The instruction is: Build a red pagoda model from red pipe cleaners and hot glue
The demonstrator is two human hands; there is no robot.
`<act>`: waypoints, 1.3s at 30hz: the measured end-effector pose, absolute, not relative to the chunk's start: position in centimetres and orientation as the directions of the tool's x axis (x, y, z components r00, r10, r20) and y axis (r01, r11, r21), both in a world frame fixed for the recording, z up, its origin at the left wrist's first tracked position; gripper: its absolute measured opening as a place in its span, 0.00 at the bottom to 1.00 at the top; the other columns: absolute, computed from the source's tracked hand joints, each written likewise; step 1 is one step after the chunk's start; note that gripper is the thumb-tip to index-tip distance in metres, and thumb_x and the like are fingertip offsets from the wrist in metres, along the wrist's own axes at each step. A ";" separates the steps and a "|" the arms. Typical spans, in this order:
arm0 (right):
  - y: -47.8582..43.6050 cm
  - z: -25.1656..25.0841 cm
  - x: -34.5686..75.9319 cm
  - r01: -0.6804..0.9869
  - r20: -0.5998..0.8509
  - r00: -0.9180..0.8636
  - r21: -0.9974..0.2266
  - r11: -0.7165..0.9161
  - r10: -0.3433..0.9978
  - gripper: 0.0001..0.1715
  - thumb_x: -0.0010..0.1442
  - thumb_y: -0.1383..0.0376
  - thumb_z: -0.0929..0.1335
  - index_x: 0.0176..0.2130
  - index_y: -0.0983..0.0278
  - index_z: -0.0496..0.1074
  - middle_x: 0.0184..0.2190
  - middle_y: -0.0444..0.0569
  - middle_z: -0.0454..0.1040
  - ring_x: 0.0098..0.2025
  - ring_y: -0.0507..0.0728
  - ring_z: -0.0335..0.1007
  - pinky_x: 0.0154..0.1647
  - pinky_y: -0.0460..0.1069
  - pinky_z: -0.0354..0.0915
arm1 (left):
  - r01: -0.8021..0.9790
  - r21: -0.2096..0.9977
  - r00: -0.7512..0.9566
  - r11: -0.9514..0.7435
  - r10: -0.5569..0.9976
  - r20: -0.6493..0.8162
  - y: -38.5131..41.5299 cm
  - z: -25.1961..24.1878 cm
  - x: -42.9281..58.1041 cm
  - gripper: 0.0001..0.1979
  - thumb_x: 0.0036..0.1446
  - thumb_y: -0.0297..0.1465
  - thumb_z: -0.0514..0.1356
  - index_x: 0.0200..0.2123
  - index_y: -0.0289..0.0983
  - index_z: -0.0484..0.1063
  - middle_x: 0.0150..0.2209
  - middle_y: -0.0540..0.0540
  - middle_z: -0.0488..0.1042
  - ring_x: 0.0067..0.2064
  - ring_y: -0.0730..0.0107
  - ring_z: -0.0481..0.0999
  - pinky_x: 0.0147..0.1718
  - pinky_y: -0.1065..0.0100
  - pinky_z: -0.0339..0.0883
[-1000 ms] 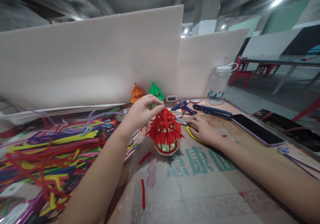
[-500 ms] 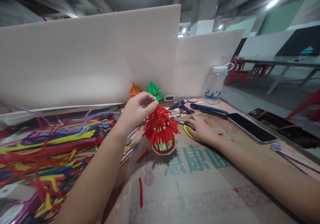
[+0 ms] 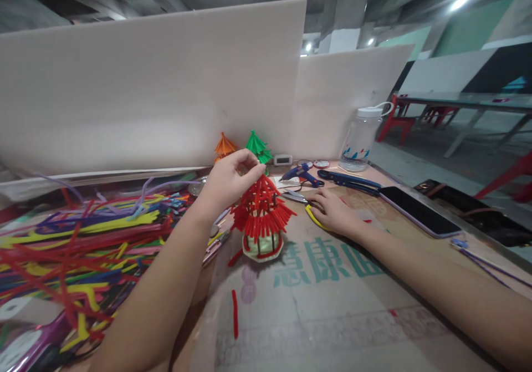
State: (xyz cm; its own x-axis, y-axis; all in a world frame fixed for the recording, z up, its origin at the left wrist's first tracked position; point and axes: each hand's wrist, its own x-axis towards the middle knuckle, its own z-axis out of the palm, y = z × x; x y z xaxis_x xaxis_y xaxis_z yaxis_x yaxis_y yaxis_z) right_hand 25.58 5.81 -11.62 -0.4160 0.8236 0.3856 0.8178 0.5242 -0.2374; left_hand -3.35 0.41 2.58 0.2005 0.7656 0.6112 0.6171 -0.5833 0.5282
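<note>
A red two-tiered pavilion model (image 3: 264, 214) with a pale base hangs from my left hand (image 3: 233, 181), whose thumb and fingers pinch its top. The base looks slightly tilted over the cardboard, and whether it touches is unclear. On the right, my right hand (image 3: 334, 211) lies over the yellow-handled scissors (image 3: 313, 217), its fingers curled at the handles. The scissor blades point left toward the model. Behind stand a green model (image 3: 256, 146) and an orange model (image 3: 224, 144), partly hidden by my left hand.
Colourful pipe cleaners (image 3: 83, 239) cover the left side. At the back right are a blue glue gun (image 3: 301, 173), a dark blue cutter-like tool (image 3: 349, 181), a water bottle (image 3: 358, 142) and a phone (image 3: 419, 211). White panels (image 3: 166, 89) rise behind.
The red model has shifted slightly left and turned in my left hand, showing more of its base. My right hand stays at the scissors. The view has moved slightly.
</note>
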 end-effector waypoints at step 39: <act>5.6 -11.3 25.7 0.812 0.395 -0.454 -0.186 0.554 0.799 0.16 0.67 0.62 0.63 0.49 0.64 0.75 0.50 0.59 0.73 0.52 0.63 0.70 0.55 0.56 0.66 | 0.627 0.565 0.118 -0.536 0.783 0.611 -0.5 3.1 -4.4 0.14 0.63 0.40 0.58 0.37 0.36 0.77 0.36 0.46 0.79 0.38 0.65 0.76 0.38 0.68 0.67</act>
